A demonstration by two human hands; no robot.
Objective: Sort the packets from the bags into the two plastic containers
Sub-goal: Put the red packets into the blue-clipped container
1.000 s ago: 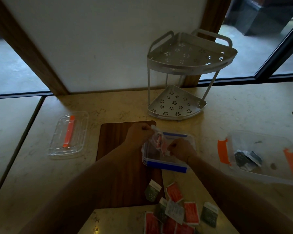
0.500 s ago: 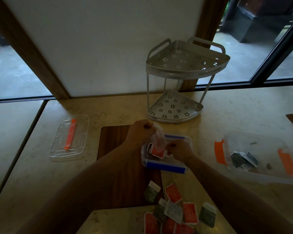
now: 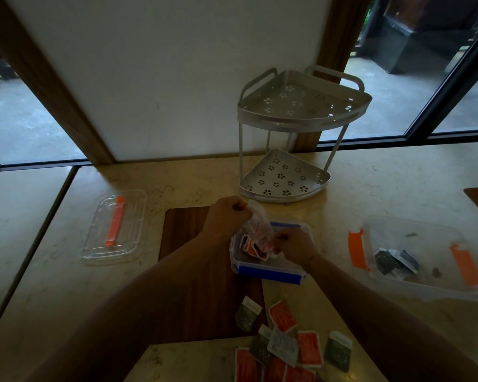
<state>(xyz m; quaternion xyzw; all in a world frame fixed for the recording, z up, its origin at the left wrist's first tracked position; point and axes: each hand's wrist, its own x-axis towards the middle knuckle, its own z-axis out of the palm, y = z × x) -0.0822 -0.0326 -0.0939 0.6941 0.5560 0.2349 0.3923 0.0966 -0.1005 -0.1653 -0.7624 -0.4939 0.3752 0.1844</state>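
L hand (image 3: 226, 216) fisted on top of clear bag (image 3: 257, 224), R hand (image 3: 294, 248) pinching its bottom, over blue-clip container (image 3: 269, 274) w/ red packets (image 3: 253, 248) inside; loose packets (image 3: 283, 346) on table (image 3: 384, 183) nearer person.

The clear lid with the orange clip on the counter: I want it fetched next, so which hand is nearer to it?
Left. The left hand grips the clear plastic bag, right of the lid; the right hand lies farther right.

Both fists grip a clear bag (image 3: 257, 226), left hand (image 3: 226, 216) at its top, right hand (image 3: 294, 248) at its lower edge. Red packets (image 3: 253, 248) lie below in the blue-clipped container (image 3: 269, 274); loose packets (image 3: 287, 346) at 6 o'clock on the bench (image 3: 370, 194).
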